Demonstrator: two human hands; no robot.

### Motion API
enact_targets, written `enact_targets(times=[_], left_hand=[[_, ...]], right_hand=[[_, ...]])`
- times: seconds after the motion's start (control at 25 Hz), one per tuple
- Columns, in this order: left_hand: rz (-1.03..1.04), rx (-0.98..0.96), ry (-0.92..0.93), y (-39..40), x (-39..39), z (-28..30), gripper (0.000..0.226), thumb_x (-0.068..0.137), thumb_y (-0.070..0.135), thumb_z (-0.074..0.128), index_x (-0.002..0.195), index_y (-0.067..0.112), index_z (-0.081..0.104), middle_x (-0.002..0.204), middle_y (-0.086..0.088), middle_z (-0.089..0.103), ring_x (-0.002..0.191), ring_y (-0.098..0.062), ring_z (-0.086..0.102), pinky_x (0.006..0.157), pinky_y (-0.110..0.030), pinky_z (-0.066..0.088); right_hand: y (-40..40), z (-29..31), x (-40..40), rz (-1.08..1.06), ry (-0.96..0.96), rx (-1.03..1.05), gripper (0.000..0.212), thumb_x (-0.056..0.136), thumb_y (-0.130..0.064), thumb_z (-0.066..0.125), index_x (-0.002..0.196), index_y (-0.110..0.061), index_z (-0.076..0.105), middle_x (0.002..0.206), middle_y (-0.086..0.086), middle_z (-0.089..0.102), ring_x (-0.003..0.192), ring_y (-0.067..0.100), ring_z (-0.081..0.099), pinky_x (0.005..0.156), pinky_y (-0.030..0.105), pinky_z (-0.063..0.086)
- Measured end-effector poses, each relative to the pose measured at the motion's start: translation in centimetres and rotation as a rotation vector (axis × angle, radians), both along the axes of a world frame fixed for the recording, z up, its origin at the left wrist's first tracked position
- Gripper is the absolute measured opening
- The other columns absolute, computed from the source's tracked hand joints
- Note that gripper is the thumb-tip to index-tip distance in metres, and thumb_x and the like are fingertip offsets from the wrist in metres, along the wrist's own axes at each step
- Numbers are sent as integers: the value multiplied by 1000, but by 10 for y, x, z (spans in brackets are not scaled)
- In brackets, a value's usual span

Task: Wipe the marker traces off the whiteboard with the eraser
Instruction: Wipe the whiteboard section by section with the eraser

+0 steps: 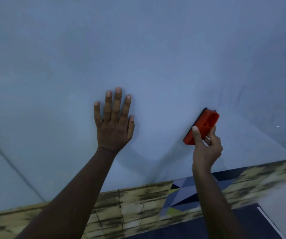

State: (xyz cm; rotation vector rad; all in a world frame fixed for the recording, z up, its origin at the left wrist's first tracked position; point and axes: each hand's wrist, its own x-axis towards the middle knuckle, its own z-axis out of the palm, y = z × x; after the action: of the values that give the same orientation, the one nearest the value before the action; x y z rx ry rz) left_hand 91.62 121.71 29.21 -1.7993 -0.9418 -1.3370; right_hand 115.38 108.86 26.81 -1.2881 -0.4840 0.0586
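Left hand: we lay our left hand [115, 125] flat on the whiteboard [138, 54], fingers straight and spread, holding nothing.
Right hand: our right hand [206, 145] has its grip closed round the orange eraser [203, 125], thumb along its near side.
Eraser: tilted, dark pad against the whiteboard, near the lower edge, right of the left hand.
Marker traces: faint blue smears [242, 90] toward the right edge.
Below the whiteboard: a yellowish mottled surface [130, 204].

whiteboard [138, 49] cropped at edges, faint marker traces [238, 94] blurred
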Motion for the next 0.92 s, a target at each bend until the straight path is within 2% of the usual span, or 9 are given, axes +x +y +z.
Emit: enact_targets(times=[0.12, 0.2, 0.32, 0.4, 0.44, 0.56, 0.64, 0.76, 0.92], left_hand=[[-2, -4, 1, -1, 1, -6, 73, 108, 34, 49, 170, 15, 15, 172, -16, 23, 166, -27, -1, 132, -55, 4], [4, -5, 3, -1, 2, -9, 73, 108, 34, 47, 170, 16, 14, 172, -15, 22, 166, -27, -2, 132, -55, 3], [10, 3, 15, -1, 2, -14, 73, 108, 35, 47, 171, 15, 14, 178, -12, 10, 166, -28, -1, 132, -55, 3], [17, 10, 22, 0, 2, -18, 73, 108, 35, 47, 171, 15, 15, 179, -9, -1, 166, -28, 0, 133, -55, 3], [11, 9, 22, 0, 1, -20, 73, 108, 35, 48, 171, 15, 16, 179, -8, -3, 166, -28, 0, 133, -54, 2], [2, 11, 25, -1, 1, -25, 73, 108, 34, 49, 170, 15, 17, 179, -8, -3, 166, -28, 1, 133, -54, 2], [-4, 7, 23, -2, 1, -27, 73, 107, 35, 49, 170, 15, 18, 179, -8, -3, 166, -28, 1, 133, -54, 2], [-5, 5, 31, -2, 1, -33, 73, 108, 34, 49, 170, 15, 19, 179, -8, -2, 166, -28, 1, 133, -54, 2], [-5, 11, 35, -3, 2, -39, 72, 107, 34, 50, 170, 15, 20, 179, -9, 0, 166, -29, 2, 133, -54, 2]], right_hand=[[10, -29, -47, 42, -169, -57, 62, 86, -25, 84, 141, -10, 61, 109, 2, 55, 99, 10, 63, 83, 30, 59], [11, -62, -84, 58, -496, -226, 59, 83, -24, 86, 136, -10, 63, 110, 5, 55, 100, 24, 58, 81, 43, 57], [6, -109, -109, 36, -971, -397, 56, 87, -32, 80, 139, -18, 64, 114, 10, 60, 101, 30, 56, 80, 43, 51], [5, -113, -106, 57, -957, -378, 56, 86, -31, 82, 138, -20, 66, 115, 8, 61, 102, 28, 57, 80, 42, 52], [4, -110, -102, 62, -857, -365, 58, 83, -29, 85, 137, -20, 66, 115, 5, 60, 102, 25, 57, 80, 39, 53], [2, -84, -76, 100, -172, -185, 60, 82, -24, 88, 137, -14, 65, 112, 3, 59, 102, 15, 61, 83, 29, 59], [-1, -78, -46, 91, 164, -81, 59, 84, -27, 85, 139, -17, 65, 113, 5, 67, 103, 12, 66, 88, 26, 60], [-9, -101, -18, 128, 514, -40, 47, 89, -30, 81, 133, -26, 66, 115, -2, 74, 110, 19, 70, 94, 48, 60], [-15, -124, -19, 237, 785, -89, 54, 94, -28, 75, 144, -16, 58, 132, 9, 67, 118, 30, 66, 99, 52, 57]])
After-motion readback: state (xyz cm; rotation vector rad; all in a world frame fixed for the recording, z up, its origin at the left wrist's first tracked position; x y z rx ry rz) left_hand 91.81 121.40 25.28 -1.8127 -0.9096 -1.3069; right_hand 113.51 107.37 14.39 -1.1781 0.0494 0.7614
